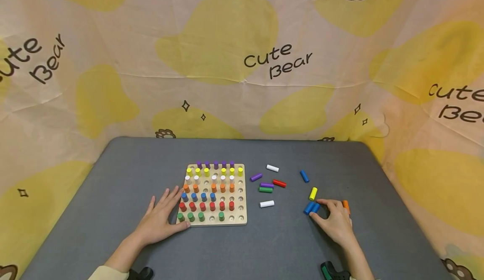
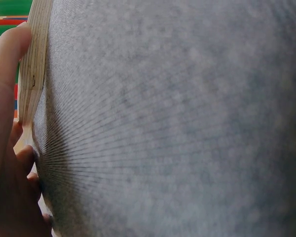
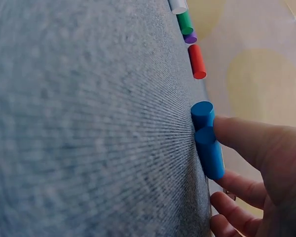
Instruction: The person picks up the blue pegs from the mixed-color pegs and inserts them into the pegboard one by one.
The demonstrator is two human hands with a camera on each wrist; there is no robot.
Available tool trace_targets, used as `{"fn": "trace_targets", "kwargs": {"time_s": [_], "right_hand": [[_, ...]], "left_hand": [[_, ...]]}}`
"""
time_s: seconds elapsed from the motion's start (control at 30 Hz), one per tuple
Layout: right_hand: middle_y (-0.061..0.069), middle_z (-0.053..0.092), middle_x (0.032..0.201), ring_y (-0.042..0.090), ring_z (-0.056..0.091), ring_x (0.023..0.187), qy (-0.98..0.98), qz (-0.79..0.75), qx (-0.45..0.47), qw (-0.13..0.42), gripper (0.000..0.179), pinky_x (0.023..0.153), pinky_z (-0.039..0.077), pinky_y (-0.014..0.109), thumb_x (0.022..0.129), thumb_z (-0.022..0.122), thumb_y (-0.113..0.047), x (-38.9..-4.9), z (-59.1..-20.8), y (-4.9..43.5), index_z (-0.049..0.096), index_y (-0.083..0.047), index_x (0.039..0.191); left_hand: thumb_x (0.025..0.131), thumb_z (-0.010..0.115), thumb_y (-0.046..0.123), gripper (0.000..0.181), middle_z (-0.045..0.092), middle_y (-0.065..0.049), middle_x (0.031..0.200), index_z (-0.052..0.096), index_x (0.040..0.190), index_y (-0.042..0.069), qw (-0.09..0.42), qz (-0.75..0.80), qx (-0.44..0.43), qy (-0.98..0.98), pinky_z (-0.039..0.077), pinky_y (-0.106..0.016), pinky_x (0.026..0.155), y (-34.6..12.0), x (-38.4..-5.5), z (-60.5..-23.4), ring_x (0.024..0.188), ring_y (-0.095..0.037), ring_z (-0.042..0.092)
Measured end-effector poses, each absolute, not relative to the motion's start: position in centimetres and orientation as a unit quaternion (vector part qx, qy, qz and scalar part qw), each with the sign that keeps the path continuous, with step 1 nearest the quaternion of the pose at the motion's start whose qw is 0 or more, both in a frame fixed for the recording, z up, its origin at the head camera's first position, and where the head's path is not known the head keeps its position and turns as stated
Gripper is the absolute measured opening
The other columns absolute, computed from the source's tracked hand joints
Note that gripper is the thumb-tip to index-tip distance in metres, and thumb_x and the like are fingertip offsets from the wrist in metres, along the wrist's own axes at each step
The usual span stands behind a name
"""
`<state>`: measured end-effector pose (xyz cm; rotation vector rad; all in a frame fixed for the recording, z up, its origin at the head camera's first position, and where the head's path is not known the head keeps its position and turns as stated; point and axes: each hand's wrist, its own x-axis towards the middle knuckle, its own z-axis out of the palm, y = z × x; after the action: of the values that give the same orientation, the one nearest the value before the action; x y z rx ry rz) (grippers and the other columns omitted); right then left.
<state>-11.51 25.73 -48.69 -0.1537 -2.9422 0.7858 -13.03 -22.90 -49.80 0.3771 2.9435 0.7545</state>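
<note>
My left hand [image 1: 160,219] lies with spread, straight fingers at the left edge of a wooden peg board [image 1: 244,196]; its thumb [image 2: 12,44] presses on the near left corner. Rows of coloured pegs stand upright in the board, with several bare holes among them, mostly on the right. To the right, my right hand [image 1: 334,221] pinches a blue peg [image 3: 210,155] end to end between thumb and index finger, low over the table. Another blue peg [image 1: 309,207] lies right alongside it.
Around the right hand lie a yellow peg [image 1: 313,194], an orange peg [image 1: 345,206] and a further blue peg [image 1: 304,176]. Between board and hand are white, purple, green and red pegs [image 1: 279,183] on the grey table [image 1: 272,246]. A printed cloth [image 1: 215,36] hangs behind.
</note>
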Motion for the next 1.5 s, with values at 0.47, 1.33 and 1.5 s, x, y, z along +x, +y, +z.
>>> {"fn": "trace_targets", "kwargs": {"time_s": [0.47, 1.33, 1.5], "right_hand": [[0.023, 0.051, 0.115, 0.044, 0.046, 0.103, -0.964, 0.254, -0.049, 0.068, 0.041, 0.075, 0.038, 0.059, 0.077, 0.071, -0.031, -11.4, -48.9, 25.6, 0.065, -0.007, 0.110], [0.014, 0.063, 0.101, 0.026, 0.056, 0.088, -0.943, 0.319, -0.030, 0.092, 0.041, 0.073, 0.045, 0.039, 0.085, 0.066, -0.031, -13.7, -46.4, 23.7, 0.060, -0.004, 0.115], [0.012, 0.065, 0.101, 0.026, 0.060, 0.089, -0.935, 0.346, -0.024, 0.078, 0.042, 0.068, 0.049, 0.034, 0.086, 0.065, -0.030, -14.3, -45.8, 22.4, 0.057, -0.006, 0.118]], "left_hand": [[0.067, 0.062, 0.071, 0.102, 0.020, -0.010, 0.153, 0.025, 0.147, 0.020, 0.049, 0.240, 0.117, 0.963, -0.001, -0.064, 0.106, -22.9, -13.1, -50.0, 0.140, -0.038, 0.012], [0.070, 0.063, 0.067, 0.100, 0.022, -0.011, 0.152, 0.025, 0.147, 0.018, 0.043, 0.242, 0.124, 0.961, 0.002, -0.066, 0.104, -22.8, -13.0, -49.5, 0.139, -0.040, 0.014], [0.070, 0.063, 0.068, 0.099, 0.021, -0.011, 0.152, 0.024, 0.148, 0.019, 0.042, 0.244, 0.126, 0.961, 0.001, -0.066, 0.104, -22.8, -13.0, -49.6, 0.139, -0.039, 0.014]]}}
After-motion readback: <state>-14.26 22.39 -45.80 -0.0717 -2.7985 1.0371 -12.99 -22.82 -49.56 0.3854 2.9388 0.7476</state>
